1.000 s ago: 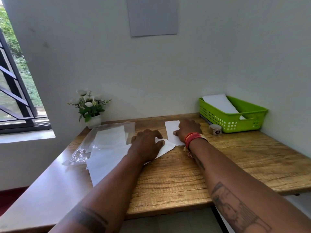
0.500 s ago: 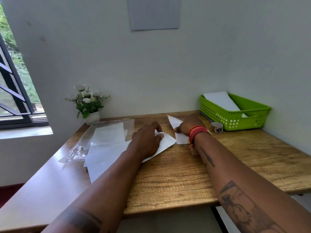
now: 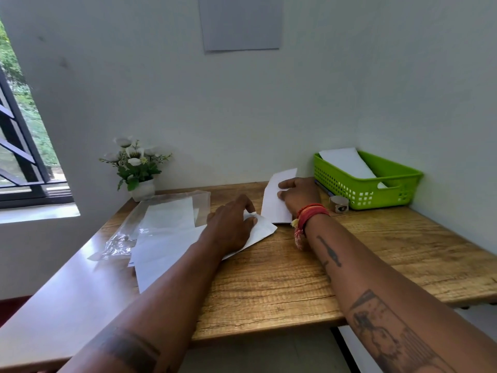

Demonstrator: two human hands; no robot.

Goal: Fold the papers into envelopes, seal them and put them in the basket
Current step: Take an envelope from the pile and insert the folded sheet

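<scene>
Keep your left hand (image 3: 231, 227) flat on the papers (image 3: 172, 246) while your right hand (image 3: 298, 196), its grip pinching the folded envelope (image 3: 277, 200) tilted off the tabletop (image 3: 376, 251), carries it level into the basket (image 3: 368, 187).

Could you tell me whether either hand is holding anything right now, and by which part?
The right hand holds the folded paper by its right edge, lifting its far end. The left hand only presses flat on another paper.

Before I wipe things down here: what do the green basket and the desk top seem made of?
The green perforated basket looks like moulded plastic, with a glossy surface and grid holes. The brown desk top shows printed-looking wood grain, probably laminate rather than solid wood.
</scene>
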